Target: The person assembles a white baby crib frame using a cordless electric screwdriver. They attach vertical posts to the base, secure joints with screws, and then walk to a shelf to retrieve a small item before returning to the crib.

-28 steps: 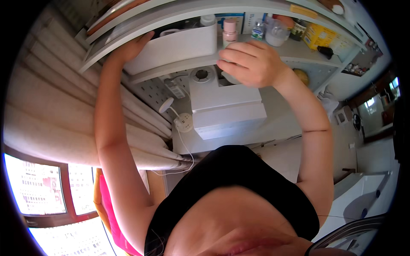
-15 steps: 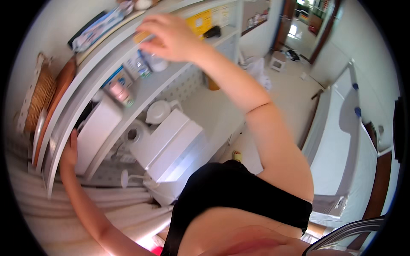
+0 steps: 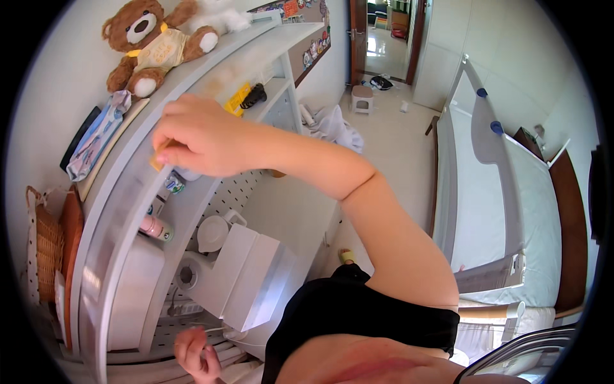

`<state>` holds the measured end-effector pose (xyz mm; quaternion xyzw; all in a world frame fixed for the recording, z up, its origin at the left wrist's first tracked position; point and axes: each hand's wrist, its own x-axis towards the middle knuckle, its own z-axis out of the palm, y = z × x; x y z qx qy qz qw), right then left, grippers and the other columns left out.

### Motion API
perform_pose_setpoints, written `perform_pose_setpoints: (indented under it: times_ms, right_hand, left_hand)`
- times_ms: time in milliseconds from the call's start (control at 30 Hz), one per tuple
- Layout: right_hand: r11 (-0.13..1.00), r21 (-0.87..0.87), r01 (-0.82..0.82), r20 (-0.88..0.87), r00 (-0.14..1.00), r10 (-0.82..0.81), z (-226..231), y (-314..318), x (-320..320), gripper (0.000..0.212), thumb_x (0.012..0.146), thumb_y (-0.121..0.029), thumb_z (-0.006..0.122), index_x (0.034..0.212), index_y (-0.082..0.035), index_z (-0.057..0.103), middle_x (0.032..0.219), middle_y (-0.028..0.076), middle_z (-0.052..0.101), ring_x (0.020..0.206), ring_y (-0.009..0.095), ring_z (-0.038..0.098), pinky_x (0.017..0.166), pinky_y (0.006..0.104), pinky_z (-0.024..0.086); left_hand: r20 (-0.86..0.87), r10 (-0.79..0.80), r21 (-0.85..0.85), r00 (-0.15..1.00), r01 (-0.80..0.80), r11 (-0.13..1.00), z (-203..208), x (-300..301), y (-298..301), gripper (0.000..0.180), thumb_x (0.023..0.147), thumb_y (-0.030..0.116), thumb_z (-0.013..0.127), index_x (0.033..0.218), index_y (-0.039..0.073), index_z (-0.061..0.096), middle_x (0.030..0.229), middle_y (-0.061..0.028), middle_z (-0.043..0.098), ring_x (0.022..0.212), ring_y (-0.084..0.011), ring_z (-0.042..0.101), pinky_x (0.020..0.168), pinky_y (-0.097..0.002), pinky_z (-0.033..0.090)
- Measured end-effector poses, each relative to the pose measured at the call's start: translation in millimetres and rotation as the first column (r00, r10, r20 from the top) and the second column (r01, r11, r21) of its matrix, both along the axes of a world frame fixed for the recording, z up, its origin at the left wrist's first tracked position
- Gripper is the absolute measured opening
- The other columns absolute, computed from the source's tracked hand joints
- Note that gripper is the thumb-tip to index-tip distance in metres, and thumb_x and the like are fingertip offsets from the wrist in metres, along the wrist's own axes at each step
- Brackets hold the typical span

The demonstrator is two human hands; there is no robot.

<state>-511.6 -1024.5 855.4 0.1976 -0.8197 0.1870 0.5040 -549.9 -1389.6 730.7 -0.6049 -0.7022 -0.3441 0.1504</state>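
My right hand [image 3: 201, 136] is closed, pinching a small tan tab [image 3: 157, 160] at the outer edge of a pale, see-through flap panel [image 3: 115, 272] on the wall shelf unit. The panel slants across the front of the upper compartment. Behind it are a pink bottle [image 3: 157, 228], a small clear bottle [image 3: 174, 184] and a white box-shaped thing [image 3: 135, 291], partly covered. My left hand [image 3: 198, 355] is low in front of the unit, its fingers loosely curled and apart, with nothing in them.
A brown teddy bear [image 3: 150, 48] sits on top of the unit; a wicker basket [image 3: 48, 246] stands at its left end. Below are a white appliance [image 3: 246, 275] and a white kettle [image 3: 213, 233]. A bed with a guard rail [image 3: 515, 217] stands right; a stool [image 3: 362, 99] is farther off.
My right hand has moved left and down with the tab, and the panel now covers more of the shelf front. My left hand has left the unit's left end and dropped lower.
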Motion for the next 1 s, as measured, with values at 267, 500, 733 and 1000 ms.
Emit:
perform_pose_setpoints:
  times_ms: [267,500,733,1000]
  right_hand:
    - [0.998,0.049,0.047,-0.122,0.992,-0.041,-27,2,16,0.008,0.076,-0.015,0.059,0.083,-0.014,0.055,0.081,0.000,0.050,0.078,0.021,0.046,0.070,0.0320,0.035]
    - [0.998,0.057,-0.040,-0.031,0.999,0.042,2,4,43,0.008,0.078,-0.017,0.057,0.083,-0.012,0.055,0.081,0.002,0.050,0.077,0.021,0.046,0.070,0.0322,0.035]
    - [0.986,0.128,-0.106,0.092,0.991,0.094,-47,15,56,0.011,0.078,-0.017,0.058,0.084,-0.009,0.054,0.086,0.004,0.051,0.079,0.021,0.047,0.071,0.0319,0.035]
    - [0.995,0.099,-0.031,0.292,0.956,0.001,-151,9,-14,0.033,0.074,-0.011,0.061,0.106,-0.013,0.054,0.101,0.003,0.051,0.095,0.022,0.048,0.077,0.0350,0.038]
  left_hand:
    - [0.663,-0.710,0.542,0.236,0.502,0.674,-121,2,24,0.034,0.080,0.019,0.058,0.105,-0.002,0.050,0.092,-0.0240,0.056,0.089,-0.0331,0.057,0.087,-0.0455,0.041]
    - [0.856,-0.502,0.373,0.123,0.527,0.764,-216,-43,6,0.022,0.076,0.007,0.062,0.091,-0.009,0.056,0.090,-0.0238,0.058,0.087,-0.0305,0.059,0.084,-0.0439,0.045]
    - [0.745,-0.667,0.604,0.012,0.413,0.682,-199,-10,35,0.038,0.079,0.009,0.060,0.111,-0.005,0.043,0.103,-0.0223,0.053,0.097,-0.0302,0.055,0.088,-0.0454,0.043]
    - [0.917,-0.391,0.396,-0.076,0.266,0.879,-158,41,57,0.050,0.078,0.032,0.059,0.110,-0.004,0.046,0.107,-0.0184,0.052,0.099,-0.0256,0.051,0.089,-0.0385,0.038]
